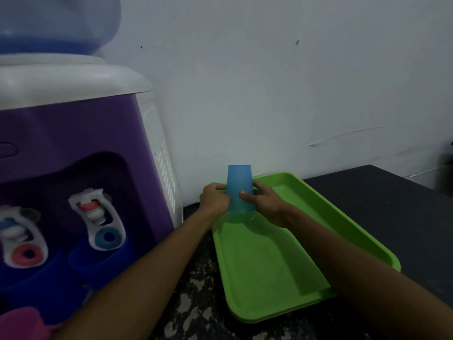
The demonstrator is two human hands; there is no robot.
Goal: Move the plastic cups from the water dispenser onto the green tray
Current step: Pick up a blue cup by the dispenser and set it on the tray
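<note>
One head-worn view looks forward and down, close over the counter [196, 312]: water dispenser [81, 153] at nine o'clock, green tray [269, 266] near centre, wall at twelve.

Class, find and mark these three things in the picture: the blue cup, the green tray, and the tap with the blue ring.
blue cup [239, 179]: head view, upper side wall above the fingers.
green tray [264, 261]: head view, bare floor.
tap with the blue ring [107, 238]: head view, on the ring.
</note>
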